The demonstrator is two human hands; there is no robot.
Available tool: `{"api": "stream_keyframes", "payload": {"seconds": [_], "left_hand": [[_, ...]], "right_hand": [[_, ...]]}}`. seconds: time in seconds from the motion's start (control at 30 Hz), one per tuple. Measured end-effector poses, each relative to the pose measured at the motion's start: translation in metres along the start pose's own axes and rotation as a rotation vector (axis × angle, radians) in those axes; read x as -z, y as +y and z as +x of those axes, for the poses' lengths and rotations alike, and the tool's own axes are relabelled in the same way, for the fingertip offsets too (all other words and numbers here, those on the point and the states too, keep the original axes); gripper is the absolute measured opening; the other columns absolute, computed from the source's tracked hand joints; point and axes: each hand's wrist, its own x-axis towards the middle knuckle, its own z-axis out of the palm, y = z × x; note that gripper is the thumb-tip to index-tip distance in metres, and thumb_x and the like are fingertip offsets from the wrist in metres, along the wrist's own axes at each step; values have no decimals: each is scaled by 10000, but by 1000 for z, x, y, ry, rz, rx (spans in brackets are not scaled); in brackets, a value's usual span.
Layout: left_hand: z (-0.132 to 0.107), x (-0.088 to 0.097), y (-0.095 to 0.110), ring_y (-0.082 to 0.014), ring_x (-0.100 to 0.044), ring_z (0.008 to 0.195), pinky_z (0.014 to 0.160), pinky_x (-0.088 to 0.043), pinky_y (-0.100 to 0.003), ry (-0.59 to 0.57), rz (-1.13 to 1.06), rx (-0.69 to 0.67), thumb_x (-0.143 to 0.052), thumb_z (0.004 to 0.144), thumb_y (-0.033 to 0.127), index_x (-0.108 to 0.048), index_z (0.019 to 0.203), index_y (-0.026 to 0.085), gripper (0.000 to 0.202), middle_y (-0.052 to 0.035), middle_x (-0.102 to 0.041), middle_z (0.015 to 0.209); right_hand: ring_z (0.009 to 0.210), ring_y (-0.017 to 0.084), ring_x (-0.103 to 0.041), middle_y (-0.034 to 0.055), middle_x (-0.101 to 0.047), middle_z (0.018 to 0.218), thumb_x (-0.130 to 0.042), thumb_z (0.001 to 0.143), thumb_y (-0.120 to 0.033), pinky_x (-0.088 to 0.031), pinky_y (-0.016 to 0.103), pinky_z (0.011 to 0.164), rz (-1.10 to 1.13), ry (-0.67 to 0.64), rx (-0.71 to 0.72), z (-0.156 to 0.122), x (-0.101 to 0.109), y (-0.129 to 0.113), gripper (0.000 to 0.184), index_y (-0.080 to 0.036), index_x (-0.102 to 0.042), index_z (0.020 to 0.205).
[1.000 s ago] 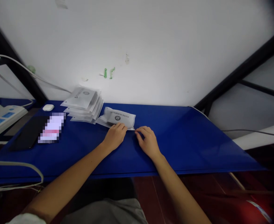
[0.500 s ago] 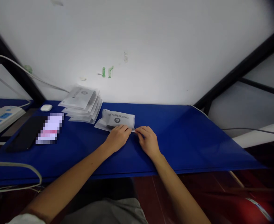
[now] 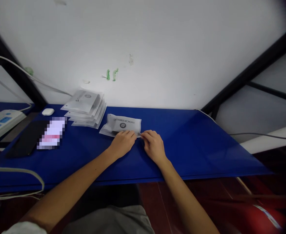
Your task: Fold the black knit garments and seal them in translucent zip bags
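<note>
Left hand (image 3: 122, 143): palm down on the near edge of a white plastic pouch (image 3: 121, 125), fingers curled and pressing it to the blue mat (image 3: 194, 146).
Right hand (image 3: 153, 146): just right of the left one, fingertips pinched at the pouch's near right corner; whether they grip the edge or only touch it is too small to tell.
Pouch: lies flat straight beyond the fingertips of both hands, printed side up, something dark showing inside near the left fingers.
Handling: looks light, thin and floppy, with a slick film likely to slide on the mat; best taken by pinching the flat sealed edge or a corner.
Stack of pouches (image 3: 85, 109): beyond and left of the left fingers, just beside the single pouch, fanned out against the wall.
Phone (image 3: 26, 143): well left of the left hand, dark, lying flat.
Small white case (image 3: 47, 111): farther left, beyond the phone.
</note>
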Motion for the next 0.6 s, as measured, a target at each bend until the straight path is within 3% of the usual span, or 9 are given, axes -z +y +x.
{"api": "stream_keyframes", "payload": {"seconds": [0.17,0.27,0.6], "left_hand": [[-7,6,-11,-221,-603,841,681,-454,-333,16,57,18,-408,953,189,-594,842,137,224,-64,-634,833],[-8,8,-14,-225,-599,859,697,-453,-335,20,79,17,-407,950,181,-591,852,134,213,-73,-632,845],[-9,3,-12,-220,-586,854,719,-441,-339,16,102,-48,-396,946,169,-583,858,145,209,-64,-625,840]], "right_hand": [[834,215,-552,80,-674,929,-448,921,-194,-395,342,706,-23,61,-41,0,-1,2,233,-198,-680,903],[848,210,-551,77,-677,927,-472,925,-221,-404,334,719,8,83,4,1,-1,0,214,-190,-682,903],[841,205,-543,56,-695,948,-489,921,-205,-390,339,723,-4,37,52,2,1,3,217,-215,-695,855]]}}
